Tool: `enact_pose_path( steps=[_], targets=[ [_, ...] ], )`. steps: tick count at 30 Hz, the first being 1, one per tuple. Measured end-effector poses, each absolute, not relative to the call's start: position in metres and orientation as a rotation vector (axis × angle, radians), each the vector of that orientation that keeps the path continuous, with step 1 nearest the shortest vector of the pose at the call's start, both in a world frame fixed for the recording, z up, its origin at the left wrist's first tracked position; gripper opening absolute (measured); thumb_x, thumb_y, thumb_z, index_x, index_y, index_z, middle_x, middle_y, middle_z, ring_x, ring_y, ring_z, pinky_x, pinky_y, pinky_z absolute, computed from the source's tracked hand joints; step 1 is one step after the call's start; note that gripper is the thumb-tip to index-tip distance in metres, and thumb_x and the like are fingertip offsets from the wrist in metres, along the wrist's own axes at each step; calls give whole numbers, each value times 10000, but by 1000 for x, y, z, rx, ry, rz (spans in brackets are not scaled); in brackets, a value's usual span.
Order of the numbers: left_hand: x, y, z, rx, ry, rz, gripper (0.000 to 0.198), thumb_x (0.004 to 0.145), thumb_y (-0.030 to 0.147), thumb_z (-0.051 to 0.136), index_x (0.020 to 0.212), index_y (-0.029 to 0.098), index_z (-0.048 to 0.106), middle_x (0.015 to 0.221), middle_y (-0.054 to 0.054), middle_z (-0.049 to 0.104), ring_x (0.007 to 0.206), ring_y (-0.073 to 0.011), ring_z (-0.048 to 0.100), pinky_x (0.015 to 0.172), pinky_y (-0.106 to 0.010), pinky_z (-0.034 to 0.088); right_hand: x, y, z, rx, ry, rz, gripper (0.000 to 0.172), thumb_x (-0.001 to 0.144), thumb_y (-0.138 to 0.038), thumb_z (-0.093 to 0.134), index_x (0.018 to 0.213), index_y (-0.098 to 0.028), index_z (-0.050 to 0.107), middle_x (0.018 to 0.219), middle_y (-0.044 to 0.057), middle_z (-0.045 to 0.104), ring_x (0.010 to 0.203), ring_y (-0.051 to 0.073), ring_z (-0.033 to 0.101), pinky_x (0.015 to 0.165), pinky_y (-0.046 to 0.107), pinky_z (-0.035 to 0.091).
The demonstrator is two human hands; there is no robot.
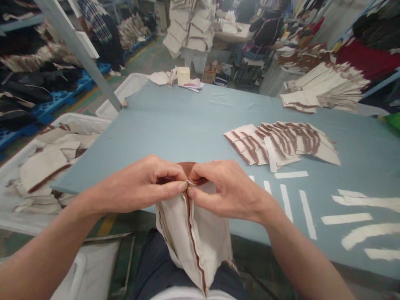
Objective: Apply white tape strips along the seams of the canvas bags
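My left hand [146, 183] and my right hand [221, 187] meet at the near edge of a pale blue table [175, 121]. Both pinch the top of a cream fabric piece with brown piping [193, 237], which hangs down over my lap. Thumbs and forefingers of the two hands press together on a small bit at the fabric's upper seam. A fanned row of similar cream and brown pieces [281, 141] lies on the table to the right of my hands. Several white strips [293, 200] lie flat near the front edge.
A white bin of cream pieces [43, 166] stands at the left below the table. A tall stack of pieces [325, 87] sits at the table's far right. A small box and papers [186, 79] rest at the far edge. A seated person [265, 29] works beyond.
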State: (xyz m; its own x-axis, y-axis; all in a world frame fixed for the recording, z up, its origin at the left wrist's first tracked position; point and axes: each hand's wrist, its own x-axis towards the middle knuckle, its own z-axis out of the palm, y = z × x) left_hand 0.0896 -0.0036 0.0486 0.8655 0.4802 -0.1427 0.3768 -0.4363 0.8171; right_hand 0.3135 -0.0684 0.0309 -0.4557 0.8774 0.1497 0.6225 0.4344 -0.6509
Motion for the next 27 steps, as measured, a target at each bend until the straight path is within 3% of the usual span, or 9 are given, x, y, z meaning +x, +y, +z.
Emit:
enact_pose_path(
  steps=[8,17,20,27],
  targets=[
    [108,19,47,2030,609,30,313,975,342,580,793,140,734,657,46,550,588,-87,459,528,-184,325,332,-47,17,-1200,-2146,1012,151,932,-257,617,807,-181,652,773,-5,715,706,135,603,687,261,376],
    [146,44,66,1873,495,-121,180,794,274,607,648,170,618,616,21,444,565,-122,389,503,-252,278,361,-39,26,-1220,-2088,1125,237,963,-331,638,770,-194,651,705,-13,657,671,147,579,628,257,439],
    [157,49,73,1859,488,-160,178,787,272,612,632,188,589,572,32,387,512,-123,346,462,-266,233,368,-39,33,-1221,-2087,1125,244,966,-336,658,767,-195,647,694,-8,649,674,148,580,618,247,450],
    [160,57,67,1805,432,-230,234,803,257,626,603,208,516,573,34,416,517,-122,364,459,-260,255,368,-38,34,-1256,-2120,1072,192,937,-274,631,761,-198,620,686,-25,645,645,132,569,617,241,433]
  ],
)
